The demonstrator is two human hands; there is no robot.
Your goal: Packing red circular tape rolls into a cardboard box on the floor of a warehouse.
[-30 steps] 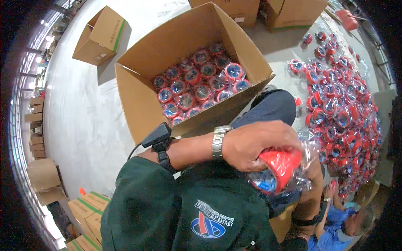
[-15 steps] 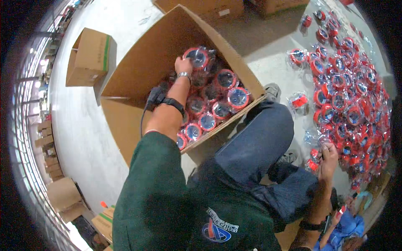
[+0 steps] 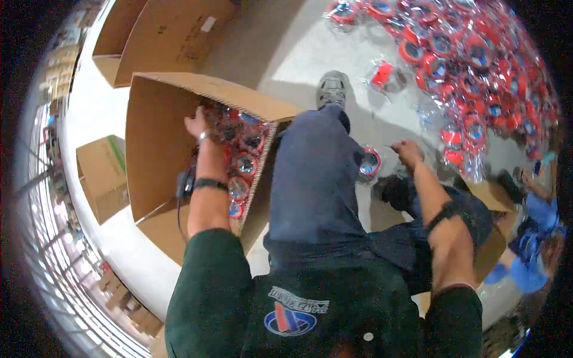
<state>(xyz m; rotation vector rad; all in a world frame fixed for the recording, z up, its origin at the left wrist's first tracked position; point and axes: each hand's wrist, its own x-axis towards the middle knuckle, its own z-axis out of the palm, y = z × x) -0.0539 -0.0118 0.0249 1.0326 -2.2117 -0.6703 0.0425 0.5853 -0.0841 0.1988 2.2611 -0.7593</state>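
Observation:
My left hand is inside an open cardboard box on the left, its fingers apart and holding nothing I can see. Beside it, packed along the box's right side, lie several red tape rolls in clear plastic wrap. To the right of my raised knee, my right hand is closed at the loose end of a clear wrapper. A red tape roll in that wrapper hangs to the left of my fingers, partly hidden by my leg.
A large heap of wrapped tape rolls covers the floor at the far right. One wrapped red piece lies apart from it. More cardboard boxes stand behind and left. A person in blue is at the right edge.
My left hand has let go of a tape roll in the box. My right hand has come leftward from the heap with a wrapped roll. The view has turned to the right.

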